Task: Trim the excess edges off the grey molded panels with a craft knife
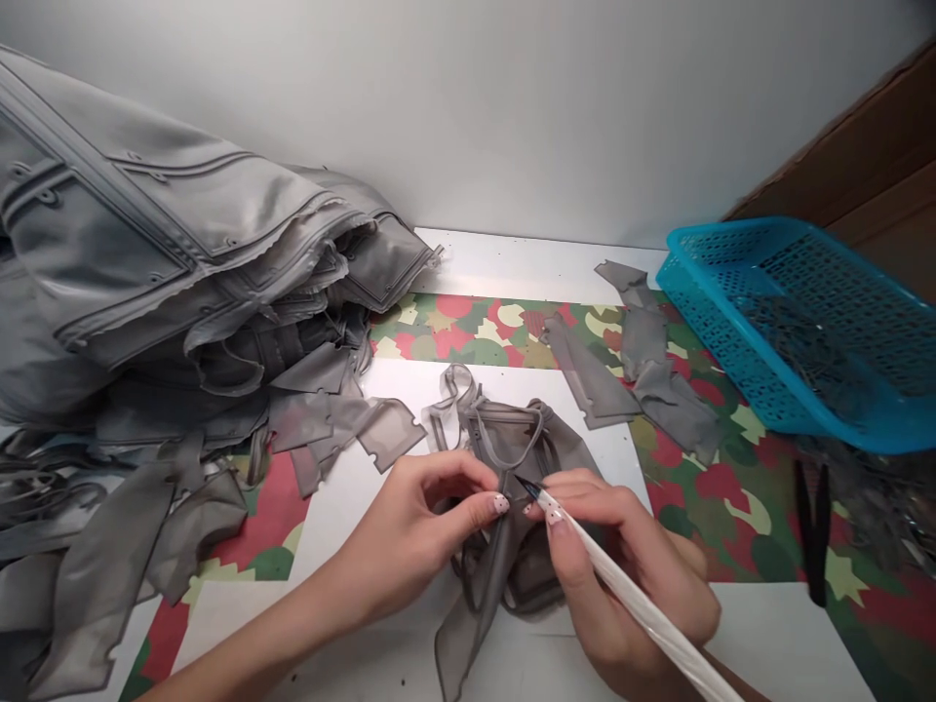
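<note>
A grey translucent rubbery sheet point(566, 439) with raised edges and loops lies bunched at the centre, over white paper. Thumb and fingers of my left hand point(431, 526) pinch its middle. From the right, my right hand point(621, 565) grips a white-handled tool point(636, 606) like a pen, its dark pointed tip touching or just above the sheet beside my left fingertips. A narrow strip of the sheet hangs down below my left hand toward the bottom edge.
Large grey moulded sheets point(182, 224) are piled at the left. Cut grey pieces point(643, 331) lie right of centre. A blue basket point(767, 390) holds dark scraps at the right, with black tweezers point(813, 526) nearer. A white wall stands behind.
</note>
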Available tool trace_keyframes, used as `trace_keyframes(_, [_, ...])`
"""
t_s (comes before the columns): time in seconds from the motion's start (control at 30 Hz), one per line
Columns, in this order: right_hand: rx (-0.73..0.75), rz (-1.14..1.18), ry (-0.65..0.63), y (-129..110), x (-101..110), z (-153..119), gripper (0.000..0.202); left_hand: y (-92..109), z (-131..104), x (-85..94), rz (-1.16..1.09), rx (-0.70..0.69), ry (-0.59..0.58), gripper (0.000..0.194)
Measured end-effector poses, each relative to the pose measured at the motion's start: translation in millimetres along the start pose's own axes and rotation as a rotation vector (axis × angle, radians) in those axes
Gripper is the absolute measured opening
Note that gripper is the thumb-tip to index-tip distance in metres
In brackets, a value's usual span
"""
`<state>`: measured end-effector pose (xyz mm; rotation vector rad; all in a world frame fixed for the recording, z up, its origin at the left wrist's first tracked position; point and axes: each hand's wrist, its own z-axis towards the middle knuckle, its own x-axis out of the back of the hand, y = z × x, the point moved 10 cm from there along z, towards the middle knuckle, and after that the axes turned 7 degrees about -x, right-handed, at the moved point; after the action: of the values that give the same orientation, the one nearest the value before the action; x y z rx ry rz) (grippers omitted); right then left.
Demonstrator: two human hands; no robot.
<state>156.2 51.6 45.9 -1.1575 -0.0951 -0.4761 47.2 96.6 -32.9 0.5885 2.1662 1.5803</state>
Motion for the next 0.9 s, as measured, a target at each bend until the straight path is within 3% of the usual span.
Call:
trace_keyframes(0.4, [0.028, 0.177, 0.048, -7, 1, -5, 0.022, -10, 1, 6.1, -0.151, 0.078, 0.05, 0.016])
trace_keyframes(0.53, [-0.002, 0.171, -0.008, -4, -4, -4, 0.022, -11, 0, 6.4, -0.177, 0.112, 0.078, 0.016])
trace_keyframes(0.9, [-0.098, 0.137, -0.056, 8, -8, -5, 0.019, -10, 0, 6.7, -0.151, 0.038, 0.056, 0.016])
